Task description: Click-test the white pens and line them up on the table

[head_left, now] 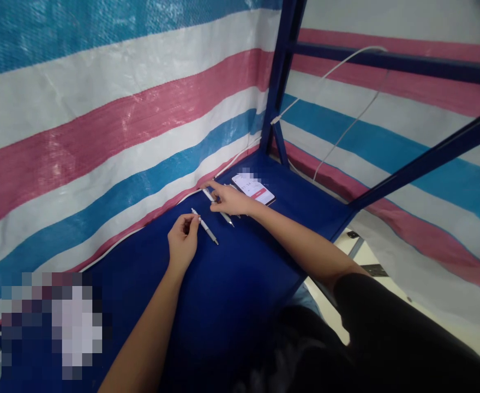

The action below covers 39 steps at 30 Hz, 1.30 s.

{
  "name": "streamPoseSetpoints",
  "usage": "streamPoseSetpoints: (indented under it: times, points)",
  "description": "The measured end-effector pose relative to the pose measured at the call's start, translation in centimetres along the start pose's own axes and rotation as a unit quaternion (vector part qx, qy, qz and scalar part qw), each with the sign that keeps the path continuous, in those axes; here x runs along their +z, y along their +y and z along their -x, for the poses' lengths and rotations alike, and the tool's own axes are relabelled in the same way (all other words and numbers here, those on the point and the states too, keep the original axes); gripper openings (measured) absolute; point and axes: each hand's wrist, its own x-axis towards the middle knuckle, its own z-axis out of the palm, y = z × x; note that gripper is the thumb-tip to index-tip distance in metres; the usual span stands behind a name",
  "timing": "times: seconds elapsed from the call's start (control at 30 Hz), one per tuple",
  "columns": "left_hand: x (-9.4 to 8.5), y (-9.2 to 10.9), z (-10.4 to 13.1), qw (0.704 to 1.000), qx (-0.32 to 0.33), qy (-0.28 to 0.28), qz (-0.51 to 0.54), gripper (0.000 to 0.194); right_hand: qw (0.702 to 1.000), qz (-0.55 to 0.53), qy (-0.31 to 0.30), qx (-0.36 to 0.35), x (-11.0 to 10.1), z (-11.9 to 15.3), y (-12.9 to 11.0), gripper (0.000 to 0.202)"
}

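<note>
Over the dark blue tabletop [207, 284], my left hand [183, 240] has its thumb and fingers pinched together at the upper part of a white pen with a grey grip [208, 229]. The pen slants down to the right, tip toward me. To its right, my right hand [232, 200] curls over a second white pen [226, 218], with thumb and forefinger against its upper part. The palm hides part of it. Slim, pen-like ends show beside and behind this hand, too covered to make out fully. A phone [256, 189] with a lit screen lies just beyond the right hand.
Striped plastic sheeting [121, 120] hangs along the table's back edge and at the right. A blue metal frame [279, 82] rises from the far corner, with a white cable [325, 76] draped over it. A blurred-out pale patch [76, 327] is at lower left.
</note>
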Motion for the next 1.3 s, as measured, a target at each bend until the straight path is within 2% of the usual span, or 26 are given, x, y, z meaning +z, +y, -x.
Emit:
streamPoseSetpoints:
  times: [0.2,0.3,0.4,0.5,0.67,0.77,0.97,1.1,1.23,1.3]
  points:
    - [0.2,-0.3,0.1,0.998,0.022,-0.006,-0.051,0.026,0.999,0.006,0.032,-0.016,0.1,-0.4,1.2,0.060]
    - [0.2,-0.3,0.1,0.996,0.049,-0.022,-0.071,0.025,0.998,-0.060,0.016,0.000,0.1,-0.3,1.4,0.061]
    - [0.2,-0.3,0.2,0.993,0.069,-0.039,-0.084,0.024,0.990,-0.144,0.007,0.009,0.0,-0.1,1.3,0.071]
    - [0.2,-0.3,0.3,0.991,0.075,-0.052,-0.093,0.021,0.986,-0.165,-0.001,0.016,-0.2,0.1,1.2,0.074]
    - [0.3,-0.2,0.4,0.987,0.088,-0.070,-0.112,0.019,0.990,-0.139,0.021,0.020,-0.3,0.2,0.9,0.058]
    - [0.3,-0.2,0.4,0.984,0.100,-0.081,-0.126,0.018,0.992,-0.115,0.045,0.018,-0.4,0.2,0.8,0.059]
    - [0.2,0.0,0.3,0.973,0.125,-0.110,-0.160,0.024,0.996,-0.075,0.043,0.032,-0.4,0.1,1.1,0.062]
    - [0.3,0.1,0.4,0.972,0.128,-0.107,-0.165,0.024,0.997,-0.050,0.051,0.030,-0.3,0.1,1.0,0.060]
    - [0.3,0.1,0.4,0.974,0.119,-0.103,-0.164,0.022,0.996,-0.065,0.056,0.017,-0.3,0.4,0.6,0.076]
    - [0.3,0.0,0.4,0.976,0.110,-0.099,-0.156,0.020,0.997,-0.062,0.052,0.021,-0.2,0.4,0.7,0.073]
